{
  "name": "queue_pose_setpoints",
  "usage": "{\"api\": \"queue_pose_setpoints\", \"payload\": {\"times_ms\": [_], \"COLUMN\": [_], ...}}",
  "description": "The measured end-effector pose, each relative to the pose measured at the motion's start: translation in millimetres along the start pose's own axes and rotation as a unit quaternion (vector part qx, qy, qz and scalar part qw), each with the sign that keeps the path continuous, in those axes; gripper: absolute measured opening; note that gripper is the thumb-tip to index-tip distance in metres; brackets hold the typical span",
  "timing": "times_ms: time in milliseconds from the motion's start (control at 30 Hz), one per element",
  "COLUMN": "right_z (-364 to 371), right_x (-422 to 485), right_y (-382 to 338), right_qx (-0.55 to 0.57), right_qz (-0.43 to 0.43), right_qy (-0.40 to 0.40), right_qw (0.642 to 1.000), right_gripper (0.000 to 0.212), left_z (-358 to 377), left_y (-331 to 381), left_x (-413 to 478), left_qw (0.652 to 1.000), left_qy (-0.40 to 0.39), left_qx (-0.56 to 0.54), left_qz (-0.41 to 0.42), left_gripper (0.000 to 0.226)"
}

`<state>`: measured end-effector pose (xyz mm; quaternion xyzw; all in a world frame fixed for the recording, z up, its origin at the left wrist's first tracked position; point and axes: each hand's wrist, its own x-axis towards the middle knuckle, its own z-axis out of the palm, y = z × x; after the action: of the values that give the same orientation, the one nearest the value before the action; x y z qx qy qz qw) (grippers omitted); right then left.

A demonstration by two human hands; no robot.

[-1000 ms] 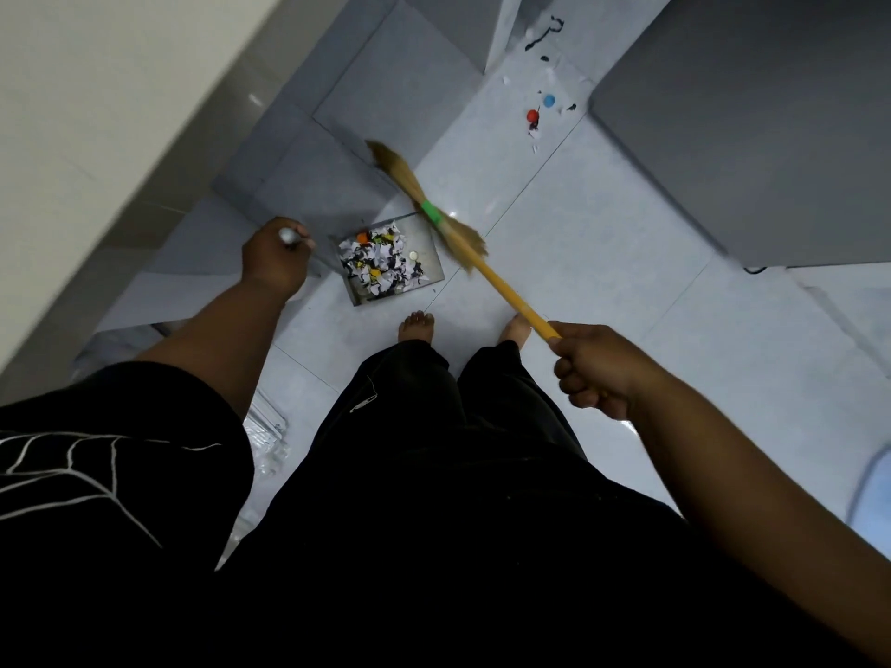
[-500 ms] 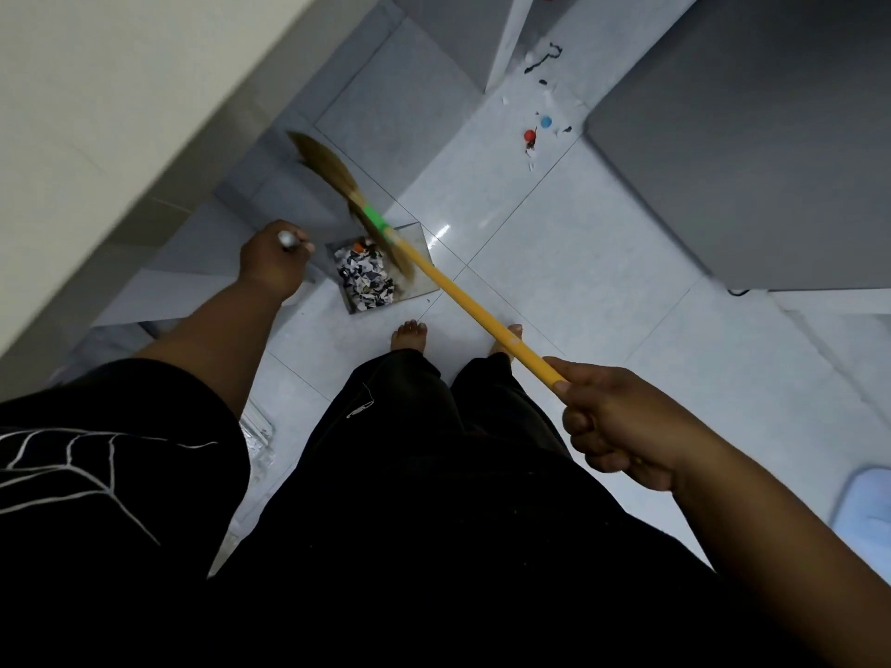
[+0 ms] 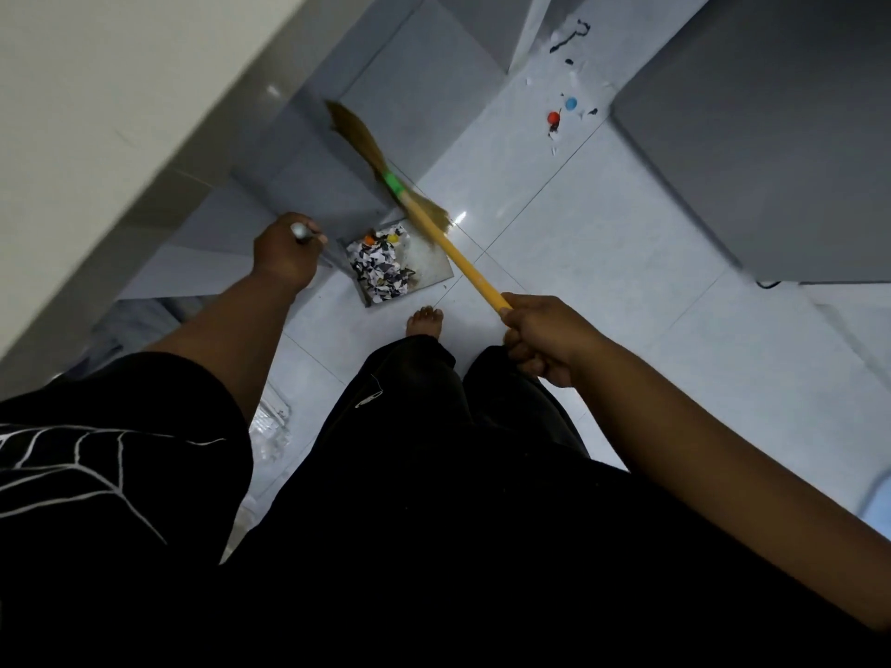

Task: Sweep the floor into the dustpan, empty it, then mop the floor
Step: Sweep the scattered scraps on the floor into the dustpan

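Note:
A metal dustpan sits on the pale tiled floor just ahead of my bare foot, holding a heap of black-and-white paper scraps and small coloured caps. My left hand grips the top of the dustpan's upright handle. My right hand grips the yellow stick of a broom. The stick crosses over the dustpan's right side. A green band ties the straw head, which points up and left, off the floor.
More litter lies on the floor further ahead: a red cap, a blue cap, white scraps and a black string. A grey cabinet stands at the right, a cream wall at the left. A clear plastic item lies by my left leg.
The broom swung to the right a little, its head now nearer the dustpan's far edge. My left hand keeps its hold on the dustpan handle.

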<state>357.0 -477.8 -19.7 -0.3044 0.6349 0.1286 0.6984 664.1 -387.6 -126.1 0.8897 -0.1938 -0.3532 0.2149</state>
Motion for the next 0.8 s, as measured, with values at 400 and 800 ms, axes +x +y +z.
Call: {"api": "queue_pose_setpoints", "payload": {"times_ms": [400, 800], "right_z": [-34.1, -60.0], "right_x": [-53.1, -74.4], "right_y": [4.5, -22.1], "right_qx": [0.023, -0.065], "right_qz": [-0.017, -0.066], "right_qy": [-0.069, 0.017], "right_qw": [0.997, 0.996], "right_gripper": [0.033, 0.029], "left_z": [-4.8, -29.8], "left_y": [-3.2, -45.5], "left_x": [-5.8, -40.6], "left_qw": [1.0, 0.996], "left_qy": [-0.005, 0.025], "left_qx": [0.0, -0.077], "left_qz": [0.003, -0.029], "left_gripper": [0.016, 0.019]}}
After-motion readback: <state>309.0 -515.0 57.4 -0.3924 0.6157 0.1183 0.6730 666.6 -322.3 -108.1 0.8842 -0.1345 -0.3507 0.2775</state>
